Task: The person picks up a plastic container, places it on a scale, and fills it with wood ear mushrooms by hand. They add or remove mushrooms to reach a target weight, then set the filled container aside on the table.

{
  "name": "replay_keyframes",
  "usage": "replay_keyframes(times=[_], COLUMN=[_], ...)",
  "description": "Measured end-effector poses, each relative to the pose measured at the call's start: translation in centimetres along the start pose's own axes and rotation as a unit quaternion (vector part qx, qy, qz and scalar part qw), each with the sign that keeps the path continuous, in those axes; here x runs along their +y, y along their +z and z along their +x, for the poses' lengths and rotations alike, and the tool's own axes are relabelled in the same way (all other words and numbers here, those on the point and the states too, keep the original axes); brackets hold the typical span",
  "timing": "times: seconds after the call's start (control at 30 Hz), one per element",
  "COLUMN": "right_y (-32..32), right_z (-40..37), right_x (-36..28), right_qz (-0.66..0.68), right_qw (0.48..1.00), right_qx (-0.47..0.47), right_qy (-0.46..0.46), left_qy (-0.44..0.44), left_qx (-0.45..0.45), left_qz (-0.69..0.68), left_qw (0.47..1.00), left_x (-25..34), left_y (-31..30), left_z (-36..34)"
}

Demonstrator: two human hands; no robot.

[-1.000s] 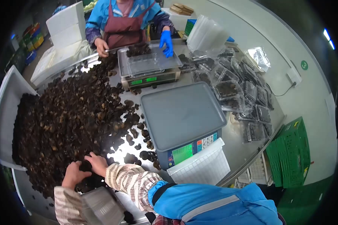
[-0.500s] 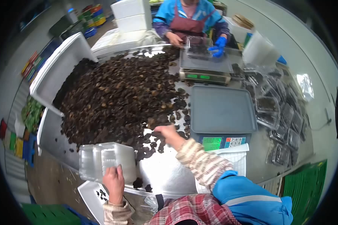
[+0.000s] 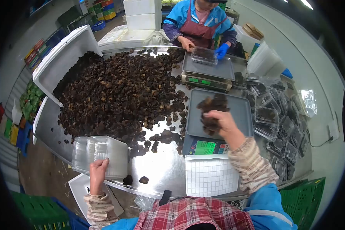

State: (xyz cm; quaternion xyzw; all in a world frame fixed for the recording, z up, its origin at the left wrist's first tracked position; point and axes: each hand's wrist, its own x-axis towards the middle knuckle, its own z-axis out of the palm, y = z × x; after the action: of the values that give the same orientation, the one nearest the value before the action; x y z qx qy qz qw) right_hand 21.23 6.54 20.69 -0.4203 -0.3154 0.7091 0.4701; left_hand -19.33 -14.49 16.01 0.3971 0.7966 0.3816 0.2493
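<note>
My right hand is closed around a clump of dark brown wood ear mushrooms, held above the grey tray of a digital scale. The scale's green display is lit. At the lower left, my left hand grips the near edge of a stack of clear plastic boxes, its thumb on top. A large heap of wood ear mushrooms covers the left and middle of the metal table, with loose pieces trailing toward the scale.
Across the table a co-worker holds a clear box over a second scale. Filled boxes pile up on the right. A gridded sheet lies before my scale. A white foam box tips in at the left.
My right hand has moved right from the heap's edge to over the scale tray, now with a clump of mushrooms. My left hand stays at the box stack.
</note>
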Motion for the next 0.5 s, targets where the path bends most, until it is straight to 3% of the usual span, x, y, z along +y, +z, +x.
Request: replay_keyframes(times=[0.07, 0.13, 0.17, 0.2, 0.27, 0.33, 0.37, 0.43, 0.5], right_y=[-2.3, -3.5, -3.8, -4.5, -5.7, -5.7, -5.0, -4.1, -3.7], right_z=[-0.9, -2.3, -2.2, -2.3, -2.6, -2.1, -2.2, -2.0, -1.6], right_x=[-1.2, -2.4, -2.5, -2.8, -3.6, -4.5, -5.2, -6.0, -6.3], right_qz=[-0.018, -0.008, -0.007, -0.023, -0.029, -0.056, -0.065, -0.107, -0.185], right_qw=[1.0, 1.0, 1.0, 0.999, 0.998, 0.995, 0.994, 0.985, 0.97], right_qx=[0.018, 0.007, 0.009, 0.013, 0.015, -0.009, -0.006, -0.006, -0.01], right_qy=[-0.009, -0.014, -0.014, -0.026, -0.053, -0.082, -0.09, -0.132, -0.154], left_qy=[-0.027, -0.068, -0.014, 0.101, 0.245, 0.421, 0.509, 0.588, 0.626], left_qx=[-0.002, 0.112, 0.176, 0.278, 0.343, 0.254, 0.204, 0.086, -0.018], left_qz=[0.006, -0.107, -0.121, -0.012, 0.096, 0.115, 0.167, 0.122, 0.178], left_qw=[1.0, 0.986, 0.977, 0.955, 0.902, 0.863, 0.819, 0.795, 0.759], left_x=[0.9, 2.7, 2.5, 2.4, 8.1, 13.3, 14.6, 16.1, 16.7], left_y=[-0.3, -0.2, -0.2, 0.0, 2.8, 8.8, 12.3, 20.2, 26.5], left_z=[0.0, -0.1, 0.1, 0.8, 0.4, 0.5, 1.1, 1.6, 1.2])
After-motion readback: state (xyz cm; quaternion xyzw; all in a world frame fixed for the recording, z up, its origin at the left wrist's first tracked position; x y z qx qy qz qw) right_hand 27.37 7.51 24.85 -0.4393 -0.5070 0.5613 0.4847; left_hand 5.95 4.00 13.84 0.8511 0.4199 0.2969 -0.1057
